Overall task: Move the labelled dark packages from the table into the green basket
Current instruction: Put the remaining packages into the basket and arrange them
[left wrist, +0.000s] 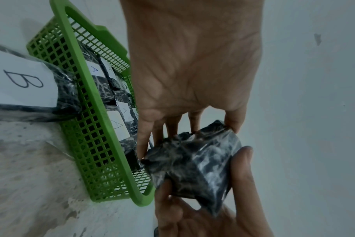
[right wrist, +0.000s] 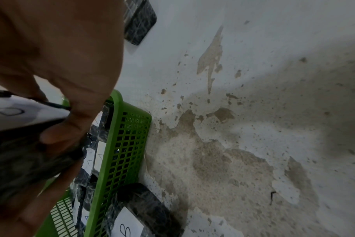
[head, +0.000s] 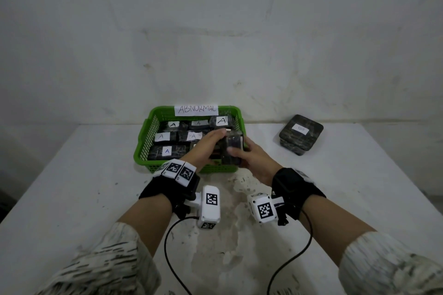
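Observation:
Both hands hold one dark wrapped package (head: 232, 149) just above the front right corner of the green basket (head: 143, 133). My left hand (head: 207, 145) pinches its far end between fingers and thumb; my right hand (head: 253, 159) grips its near side. In the left wrist view the package (left wrist: 192, 165) hangs beside the basket rim (left wrist: 87, 83). Its white label shows in the right wrist view (right wrist: 20, 110), with the letter unreadable. Several packages marked A (head: 167, 151) lie inside the basket.
A stack of dark packages marked B (head: 300, 136) sits on the table to the right of the basket. Another B package (right wrist: 144, 211) lies against the basket's outer wall (right wrist: 120, 144). A paper sign reading ABNORMAL (head: 196, 109) hangs on the basket's back rim.

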### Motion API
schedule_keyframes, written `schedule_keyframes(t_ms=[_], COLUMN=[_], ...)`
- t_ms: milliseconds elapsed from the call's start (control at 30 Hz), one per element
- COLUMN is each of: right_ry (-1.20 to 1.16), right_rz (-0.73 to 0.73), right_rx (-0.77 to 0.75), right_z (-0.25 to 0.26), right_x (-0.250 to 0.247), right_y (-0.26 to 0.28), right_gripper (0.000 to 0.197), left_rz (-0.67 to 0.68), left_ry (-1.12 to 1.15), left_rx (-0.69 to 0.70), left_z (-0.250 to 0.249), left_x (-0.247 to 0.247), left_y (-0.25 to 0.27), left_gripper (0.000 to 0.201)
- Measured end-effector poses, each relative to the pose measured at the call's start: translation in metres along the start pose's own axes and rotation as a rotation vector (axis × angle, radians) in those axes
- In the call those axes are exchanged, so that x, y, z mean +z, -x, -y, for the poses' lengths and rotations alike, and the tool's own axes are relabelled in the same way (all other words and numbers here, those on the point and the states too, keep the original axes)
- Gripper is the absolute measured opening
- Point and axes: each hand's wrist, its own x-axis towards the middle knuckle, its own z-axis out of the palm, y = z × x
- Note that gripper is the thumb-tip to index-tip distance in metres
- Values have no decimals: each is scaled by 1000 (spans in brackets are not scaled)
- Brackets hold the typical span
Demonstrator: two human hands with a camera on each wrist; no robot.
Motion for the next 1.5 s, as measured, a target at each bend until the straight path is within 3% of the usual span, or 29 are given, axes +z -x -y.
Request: schedule_keyframes(t_ms=[100, 200, 267, 367, 433, 533, 600, 733, 833, 933, 1033, 1233, 1367, 1500], right_ry=[388, 766, 826, 488, 257, 209, 210, 199, 120, 157, 138, -16, -18, -3], right_rz=[-52, -10, 38, -7, -93, -60, 15, 83, -7, -99, -177, -192, -206, -119], right_rx=[-107, -251, -286, -200, -79, 94, 187, 331, 378, 424, 490, 591, 521, 513], right_z=[-3, -6, -6, -7, -4, -2, -6, -18, -26, -44, -62, -82, -84, -84], right_x=[-7, -5, -2, -2, -4, -5, -5, 1, 5, 8, 16, 39, 50, 56], right_y=[-2, 0, 1, 2, 4, 7, 7, 7, 2, -12, -21, -31, -41, -46], right_gripper=[103, 107, 109, 114, 102, 61, 51, 30, 15, 6, 7, 10, 16, 16], left_rz=[-42, -56, -87, -108, -83, 35, 103, 111, 7, -264, -392, -138, -76, -62], left_ry=[-30, -30, -37, 28, -25, -75, -154, -280, -382, -739, -1038, -1258, -1274, -1286], left_rx=[-38, -108, -136, -184, -198, -206, -208, -145, -30, 122, 84, -99, -130, -160], left_z=[3, 8, 12, 17, 21, 26, 28, 37, 42, 55, 75, 102, 101, 99], left_x=[-6, -8, -8, -11, -14, -17, -19, -25, -30, -43, -57, -73, -76, -72], left_y=[-1, -2, -4, -4, -5, -4, -2, -2, -1, -7, -7, -4, -2, -1], left_gripper=[47, 56, 52, 33, 26, 22, 28, 35, 30, 26, 42, 59, 61, 66])
